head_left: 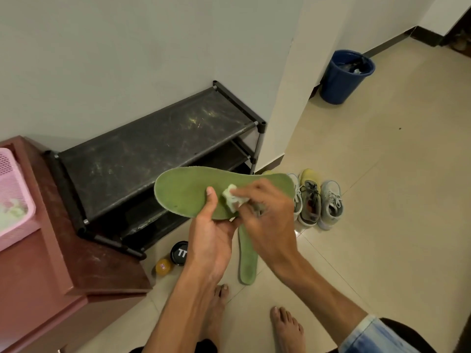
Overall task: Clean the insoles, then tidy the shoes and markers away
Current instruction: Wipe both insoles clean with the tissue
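Note:
My left hand (211, 233) grips a green insole (186, 192) from below, thumb on its top face, holding it flat above the floor. My right hand (265, 207) pinches a small white wipe (230, 197) and presses it on the middle of that insole. A second green insole (247, 261) lies on the tiled floor under my hands. Grey and yellow sneakers (318, 200) stand side by side on the floor to the right, partly hidden behind the held insole.
A dusty black shoe rack (158, 138) stands against the wall. On the floor by it lie a round black tin (179, 252) and a small orange jar (164, 266). A maroon cabinet (51, 263) carries a pink basket (15, 189). A blue bin (344, 75) stands far right.

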